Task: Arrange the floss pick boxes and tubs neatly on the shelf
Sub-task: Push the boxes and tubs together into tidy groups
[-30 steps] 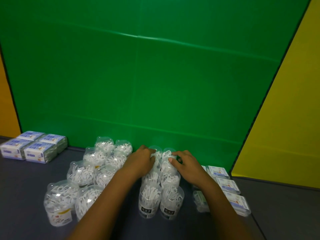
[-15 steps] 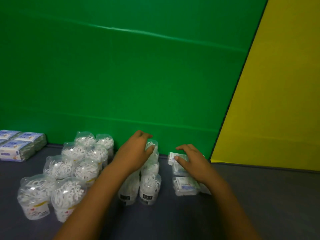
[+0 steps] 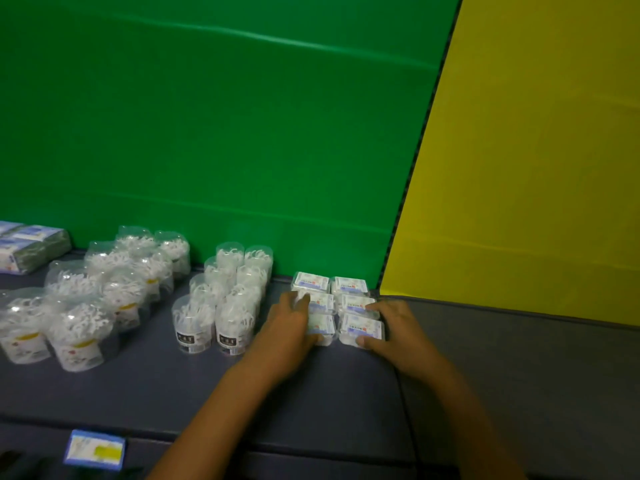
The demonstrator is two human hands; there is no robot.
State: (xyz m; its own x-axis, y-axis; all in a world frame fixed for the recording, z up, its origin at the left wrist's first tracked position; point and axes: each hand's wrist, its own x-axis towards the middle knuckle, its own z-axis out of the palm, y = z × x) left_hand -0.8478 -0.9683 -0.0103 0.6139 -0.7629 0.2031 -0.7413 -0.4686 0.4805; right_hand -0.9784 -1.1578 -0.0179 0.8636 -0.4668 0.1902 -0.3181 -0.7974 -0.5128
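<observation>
Shelf layout, left to right

On the shelf [image 3: 346, 393], wrapped boxes [image 3: 31, 247] lie far left by the back wall; right of them stand the wide tubs [image 3: 104, 292], then the narrow tubs [image 3: 225, 299] in two rows, then small flat boxes [image 3: 341, 306] in two columns between both hands. One loose box [image 3: 94, 451] lies below the front edge.

6 small boxes [image 3: 346, 285], 2 hands [image 3: 287, 327]

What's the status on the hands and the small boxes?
Left hand and right hand flank the small boxes, pressing inward. Boxes sit in two rows. Nothing blocking.
</observation>
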